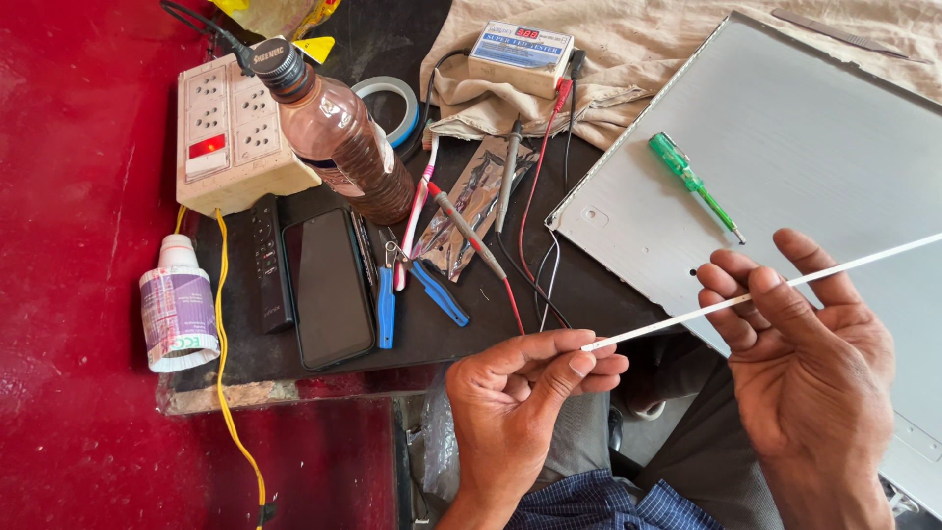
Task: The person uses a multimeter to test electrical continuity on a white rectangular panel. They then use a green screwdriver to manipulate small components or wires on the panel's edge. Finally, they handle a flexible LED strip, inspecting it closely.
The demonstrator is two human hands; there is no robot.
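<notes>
Thin white strip, judged light, flexible and fragile: left hand pinches its end, right hand holds mid-length between fingertips above the table.

The strip runs between my left hand and right hand. On the bench, the phone lies left of the pliers; the screwdriver rests on the panel behind my right hand
</notes>
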